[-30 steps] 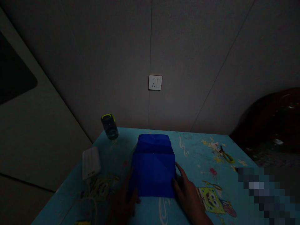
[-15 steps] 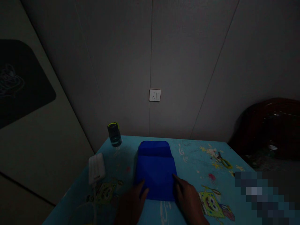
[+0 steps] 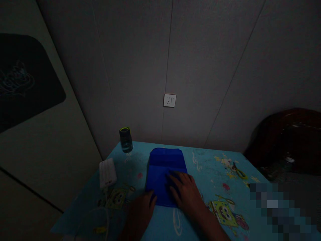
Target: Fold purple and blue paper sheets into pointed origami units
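A flat blue piece, paper or cloth with a fold line across its upper part (image 3: 167, 160), lies on the light-blue patterned table. My right hand (image 3: 184, 190) rests on its right half, fingers spread and pointing up and left. At its lower left corner is my left hand (image 3: 144, 206), thumb and forefinger apart at the edge; its other fingers are dark and hard to make out. Neither hand is lifting the blue piece.
A dark bottle with a yellow-green rim (image 3: 126, 140) stands at the back left. Nearer is a white power bank (image 3: 107, 173) with a white cable. Scissors with yellow-green handles (image 3: 240, 172) lie at the right. A wall socket (image 3: 170, 100) is behind the table (image 3: 205, 167).
My right hand has moved from the right edge of the blue piece onto its surface, its fingers now spread. My left hand stays near the lower left corner. The view has shifted slightly.
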The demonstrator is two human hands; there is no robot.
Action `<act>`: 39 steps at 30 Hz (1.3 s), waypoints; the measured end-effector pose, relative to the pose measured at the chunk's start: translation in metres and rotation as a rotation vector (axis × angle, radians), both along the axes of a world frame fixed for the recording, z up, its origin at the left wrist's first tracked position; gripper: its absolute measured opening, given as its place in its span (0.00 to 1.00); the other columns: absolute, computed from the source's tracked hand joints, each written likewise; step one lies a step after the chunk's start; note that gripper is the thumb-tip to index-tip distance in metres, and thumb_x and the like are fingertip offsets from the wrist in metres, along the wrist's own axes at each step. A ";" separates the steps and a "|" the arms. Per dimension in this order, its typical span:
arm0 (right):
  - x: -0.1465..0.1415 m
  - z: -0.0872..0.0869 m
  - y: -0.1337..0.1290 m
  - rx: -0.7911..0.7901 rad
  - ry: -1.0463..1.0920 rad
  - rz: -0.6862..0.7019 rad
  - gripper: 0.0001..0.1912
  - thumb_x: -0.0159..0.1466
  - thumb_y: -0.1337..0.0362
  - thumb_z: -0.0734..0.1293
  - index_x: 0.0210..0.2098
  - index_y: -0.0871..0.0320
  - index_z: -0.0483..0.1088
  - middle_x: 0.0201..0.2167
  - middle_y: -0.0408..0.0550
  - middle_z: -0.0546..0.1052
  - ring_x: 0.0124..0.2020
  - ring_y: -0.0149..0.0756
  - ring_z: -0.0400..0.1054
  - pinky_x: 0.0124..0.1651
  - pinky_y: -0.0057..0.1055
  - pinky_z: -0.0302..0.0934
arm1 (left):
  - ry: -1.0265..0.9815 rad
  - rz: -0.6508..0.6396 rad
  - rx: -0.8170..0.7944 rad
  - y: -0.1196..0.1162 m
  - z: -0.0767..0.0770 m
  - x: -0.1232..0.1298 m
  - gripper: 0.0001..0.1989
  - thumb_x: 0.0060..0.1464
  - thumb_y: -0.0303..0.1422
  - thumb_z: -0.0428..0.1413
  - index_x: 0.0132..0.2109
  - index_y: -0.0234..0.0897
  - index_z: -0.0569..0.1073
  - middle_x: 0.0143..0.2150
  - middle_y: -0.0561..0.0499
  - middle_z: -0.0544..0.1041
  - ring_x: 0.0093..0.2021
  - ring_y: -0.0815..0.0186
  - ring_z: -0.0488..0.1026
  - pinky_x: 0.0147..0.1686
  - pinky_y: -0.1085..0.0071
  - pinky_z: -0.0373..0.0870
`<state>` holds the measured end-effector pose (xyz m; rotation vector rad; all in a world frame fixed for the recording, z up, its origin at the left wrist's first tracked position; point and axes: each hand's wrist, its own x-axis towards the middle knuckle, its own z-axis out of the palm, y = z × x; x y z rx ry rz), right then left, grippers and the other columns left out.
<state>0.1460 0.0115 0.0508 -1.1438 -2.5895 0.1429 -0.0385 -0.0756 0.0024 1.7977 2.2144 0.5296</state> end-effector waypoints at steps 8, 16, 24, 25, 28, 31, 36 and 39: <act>-0.035 -0.045 0.030 -0.162 -0.100 0.008 0.32 0.70 0.45 0.50 0.68 0.52 0.52 0.71 0.54 0.49 0.70 0.48 0.43 0.68 0.50 0.40 | -0.029 -0.050 0.013 0.001 0.006 0.002 0.19 0.64 0.33 0.45 0.55 0.36 0.74 0.50 0.41 0.80 0.47 0.56 0.78 0.48 0.62 0.72; -0.036 -0.057 0.026 -0.147 -0.089 -0.027 0.31 0.71 0.47 0.50 0.68 0.52 0.51 0.71 0.53 0.48 0.71 0.48 0.41 0.69 0.50 0.36 | 0.158 0.094 0.096 0.007 0.010 -0.004 0.17 0.64 0.30 0.45 0.50 0.36 0.77 0.45 0.42 0.81 0.43 0.57 0.79 0.42 0.66 0.75; -0.042 -0.038 0.039 -0.159 -0.176 0.003 0.28 0.69 0.50 0.56 0.65 0.54 0.60 0.66 0.59 0.60 0.65 0.55 0.54 0.62 0.51 0.49 | 0.389 -0.111 0.261 0.026 -0.035 0.019 0.23 0.55 0.17 0.49 0.56 0.33 0.73 0.62 0.39 0.70 0.61 0.53 0.67 0.57 0.58 0.69; -0.047 -0.032 0.046 -0.159 -0.188 0.019 0.27 0.68 0.51 0.58 0.63 0.54 0.63 0.64 0.59 0.63 0.62 0.55 0.58 0.60 0.49 0.52 | 0.393 -0.142 0.230 0.027 -0.042 0.020 0.23 0.54 0.17 0.49 0.55 0.33 0.74 0.61 0.40 0.71 0.61 0.53 0.67 0.57 0.58 0.69; -0.070 -0.019 0.074 -0.142 -0.171 0.028 0.25 0.69 0.54 0.56 0.62 0.55 0.64 0.62 0.59 0.66 0.59 0.54 0.61 0.58 0.48 0.53 | 0.393 -0.157 0.182 0.027 -0.055 0.020 0.22 0.54 0.18 0.50 0.55 0.33 0.75 0.61 0.39 0.71 0.63 0.52 0.64 0.59 0.57 0.68; -0.100 -0.018 0.105 -0.123 -0.145 0.049 0.29 0.70 0.52 0.55 0.67 0.54 0.54 0.69 0.55 0.53 0.66 0.51 0.50 0.64 0.45 0.45 | 0.382 -0.143 0.189 0.027 -0.059 0.019 0.23 0.55 0.19 0.50 0.57 0.33 0.73 0.62 0.39 0.70 0.64 0.52 0.64 0.59 0.57 0.68; -0.126 -0.041 0.132 -0.178 -0.173 0.037 0.31 0.71 0.49 0.51 0.68 0.57 0.51 0.71 0.57 0.49 0.70 0.48 0.43 0.66 0.46 0.37 | 0.386 -0.135 0.219 0.030 -0.067 0.022 0.24 0.56 0.21 0.50 0.59 0.36 0.71 0.61 0.40 0.71 0.63 0.51 0.65 0.57 0.55 0.70; -0.125 -0.057 0.135 -0.209 -0.185 0.024 0.33 0.72 0.48 0.45 0.69 0.58 0.48 0.71 0.58 0.48 0.70 0.46 0.41 0.67 0.46 0.34 | 0.378 -0.105 0.238 0.032 -0.072 0.025 0.24 0.55 0.20 0.51 0.58 0.38 0.72 0.60 0.40 0.72 0.63 0.51 0.65 0.56 0.54 0.70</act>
